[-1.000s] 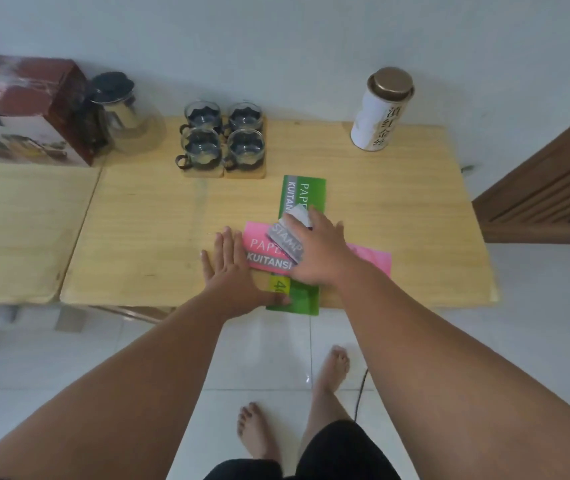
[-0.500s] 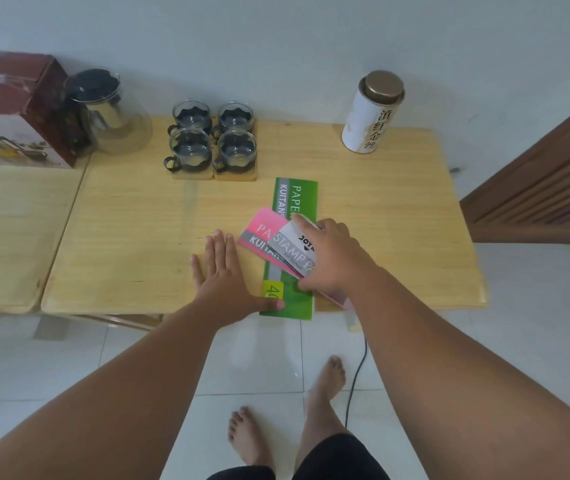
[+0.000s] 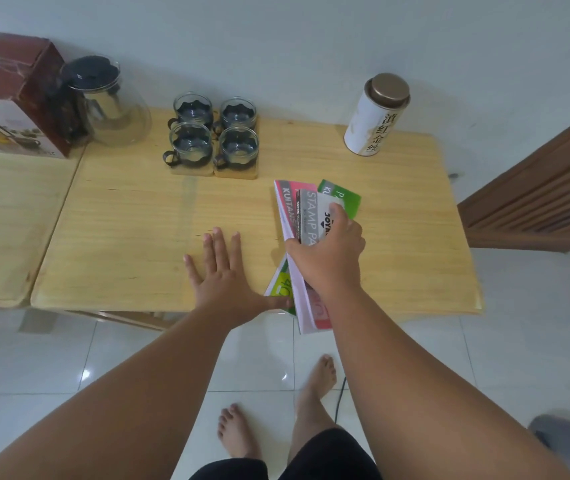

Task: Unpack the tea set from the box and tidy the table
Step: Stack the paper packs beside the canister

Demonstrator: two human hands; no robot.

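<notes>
White tiles and a pale wall frame our wooden table. Our right hand grips a grey box reading "STAMP PA" and "JOYKO" with a pink "KUITANS" booklet, above a green booklet. Our left hand lies flat, fingers spread. At the back stand 4 glass cups, a teapot, the box and a tin with Chinese characters.

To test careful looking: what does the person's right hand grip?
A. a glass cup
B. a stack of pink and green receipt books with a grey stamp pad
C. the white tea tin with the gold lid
B: the right hand clamps the stack of pink and green receipt books with a grey stamp pad.
</notes>
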